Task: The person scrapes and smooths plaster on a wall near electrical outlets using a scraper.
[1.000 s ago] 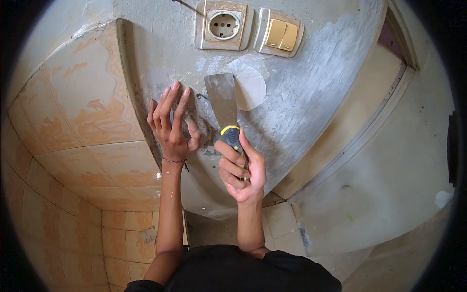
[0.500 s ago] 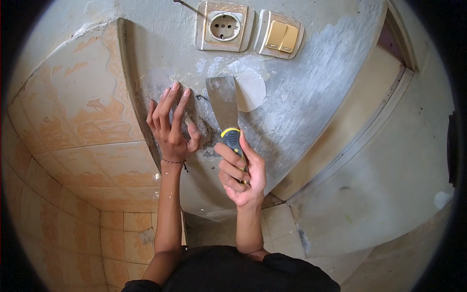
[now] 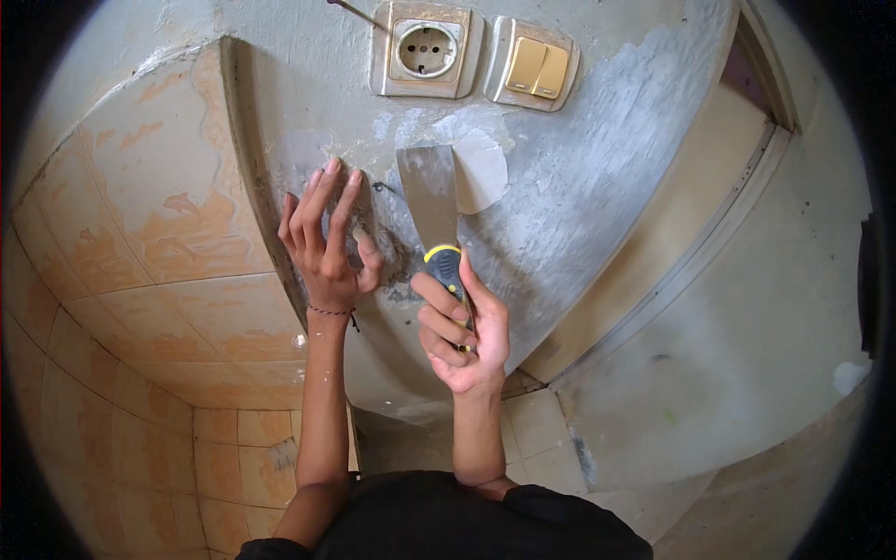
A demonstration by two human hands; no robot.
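My right hand [image 3: 467, 327] is closed around the dark grey and yellow handle of a putty knife [image 3: 429, 191]. Its wide metal blade points up the wall, its edge near a pale round patch [image 3: 482, 173] of exposed surface. My left hand [image 3: 327, 233] rests against the grey wall [image 3: 551, 201] with fingers spread, close to the tiled edge, and holds nothing. A thin bracelet circles that wrist. Between the hand and the blade a small nail or screw [image 3: 378, 187] sticks out, beside a rough, dark, chipped area [image 3: 392, 247].
Above the blade are a wall socket [image 3: 427, 49] and a two-button light switch [image 3: 536, 67]. A thin rod [image 3: 357, 13] juts out beside the socket. Orange-patterned tiles [image 3: 168, 205] cover the wall on the left. A door frame [image 3: 672, 257] runs down the right side.
The view has shifted very slightly. Both hands and the putty knife hold nearly the same position on the wall.
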